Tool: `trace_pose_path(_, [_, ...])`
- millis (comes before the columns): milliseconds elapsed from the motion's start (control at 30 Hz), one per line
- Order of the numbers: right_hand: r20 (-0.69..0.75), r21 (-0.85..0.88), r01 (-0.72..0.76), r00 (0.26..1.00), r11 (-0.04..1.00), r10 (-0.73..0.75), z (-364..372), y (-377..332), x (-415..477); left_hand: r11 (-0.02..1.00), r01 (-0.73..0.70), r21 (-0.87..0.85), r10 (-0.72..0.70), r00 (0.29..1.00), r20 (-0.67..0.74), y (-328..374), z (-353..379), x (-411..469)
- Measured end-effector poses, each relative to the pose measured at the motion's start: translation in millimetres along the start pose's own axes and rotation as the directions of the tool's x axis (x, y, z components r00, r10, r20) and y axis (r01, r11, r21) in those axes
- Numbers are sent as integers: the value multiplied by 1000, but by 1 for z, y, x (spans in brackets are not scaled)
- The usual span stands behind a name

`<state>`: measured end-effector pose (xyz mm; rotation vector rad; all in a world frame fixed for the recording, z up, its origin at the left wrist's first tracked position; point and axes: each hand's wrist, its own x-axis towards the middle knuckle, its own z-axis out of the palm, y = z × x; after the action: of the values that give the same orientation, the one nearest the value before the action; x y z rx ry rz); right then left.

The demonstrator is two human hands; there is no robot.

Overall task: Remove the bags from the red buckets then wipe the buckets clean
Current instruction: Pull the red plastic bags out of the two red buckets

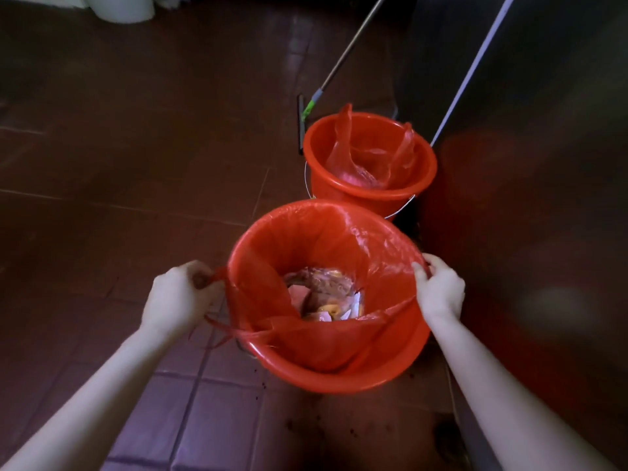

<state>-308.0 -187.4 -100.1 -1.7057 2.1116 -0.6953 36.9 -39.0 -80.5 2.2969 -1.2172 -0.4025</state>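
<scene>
Floor: I look down on square reddish-brown tiles point(136, 171) with dark grout lines. Those nearest me catch a paler, purplish light, and the rest lie in dim shade. Dark specks of dirt point(343, 431) are scattered over the tiles at lower middle. Right: a tall dark metal panel point(550, 96) with a dull sheen and a blurred red glow. Upper middle: two long slanted poles, a squeegee point(336, 68) with a green collar and a pale pole point(471, 69). Top left: a white rounded object point(119, 8), blurred.
</scene>
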Motion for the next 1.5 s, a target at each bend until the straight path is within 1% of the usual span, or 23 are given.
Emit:
trace_pose_path(67, [-24, 23, 15, 1000, 1000, -14, -4, -1, -2, 992, -103, -79, 93, 988, -123, 14, -2, -6])
trace_pose_path(167, [-110, 39, 80, 991, 996, -75, -5, -4, 2, 960, -247, -134, 219, 956, -197, 37, -2, -1])
trace_pose_path(333, [-179, 44, 204, 965, 978, -193, -2, -16, -5, 900, -314, -303, 225, 929, -295, 82, -2, 16])
trace_pose_path(433, [-147, 268, 327, 943, 906, -297, 4, -35, -16, 838, -336, -430, 215, 927, -306, 110, -3, 21])
trace_pose_path(500, [-62, 475, 227, 972, 850, -225, 15, -57, -21, 797, -341, -498, 211, 931, -299, 124, 0, 25])
trace_pose_path(533, [30, 609, 88, 991, 789, -134, 20, -69, -21, 772, -333, -542, 202, 936, -287, 128, 2, 26])
trace_pose_path(600, [261, 822, -242, 965, 516, 38, 28, -92, -20, 709, -311, -633, 192, 949, -252, 131, 9, 28])
trace_pose_path(633, [334, 853, -353, 935, 386, 116, 32, -99, -18, 694, -317, -647, 210, 948, -239, 130, 12, 27])
trace_pose_path(667, [384, 849, -426, 904, 314, 189, 36, -104, -16, 698, -331, -635, 240, 944, -228, 128, 15, 26])
trace_pose_path(700, [406, 823, -472, 878, 315, 253, 39, -105, -14, 710, -345, -614, 268, 938, -218, 126, 17, 25])
trace_pose_path(733, [395, 785, -489, 868, 381, 301, 42, -105, -15, 718, -356, -599, 291, 934, -207, 123, 17, 25])
trace_pose_path(767, [351, 732, -470, 880, 493, 319, 45, -103, -17, 717, -362, -595, 311, 931, -192, 119, 16, 26])
trace_pose_path(833, [237, 583, -322, 945, 746, 224, 50, -100, -22, 699, -372, -611, 359, 921, -150, 113, 12, 28])
trace_pose_path(867, [190, 514, -217, 972, 830, 137, 49, -100, -25, 682, -371, -631, 380, 916, -127, 112, 10, 29])
trace_pose_path(933, [97, 435, -40, 995, 900, -3, 48, -102, -27, 620, -325, -714, 393, 916, -76, 112, 9, 29])
trace_pose_path(1033, [-149, 379, 234, 970, 895, -191, 41, -117, -24, 543, -263, -798, 367, 928, -56, 117, 8, 28])
trace_pose_path(1100, [-213, 428, 326, 943, 843, -257, 28, -133, -22, 516, -257, -817, 338, 938, -81, 119, 8, 29])
trace_pose_path(1133, [-173, 493, 319, 948, 809, -269, 18, -143, -23, 505, -252, -826, 321, 943, -91, 119, 8, 30])
trace_pose_path(1200, [43, 678, 211, 945, 704, -324, -3, -158, -27, 499, -224, -837, 277, 957, -91, 117, 5, 33])
trace_pose_path(1233, [168, 760, 125, 910, 638, -379, -13, -163, -30, 496, -209, -843, 262, 961, -84, 116, 4, 34])
trace_pose_path(1300, [310, 823, 25, 818, 568, -484, -26, -167, -32, 499, -196, -844, 263, 962, -67, 113, 4, 36])
trace_pose_path(1367, [369, 802, 7, 780, 597, -505, -31, -168, -34, 512, -193, -837, 295, 955, -40, 110, 6, 37])
trace_pose_path(1500, [329, 578, 286, 775, 764, -540, -23, -164, -33, 573, -157, -804, 326, 944, 48, 108, 10, 35])
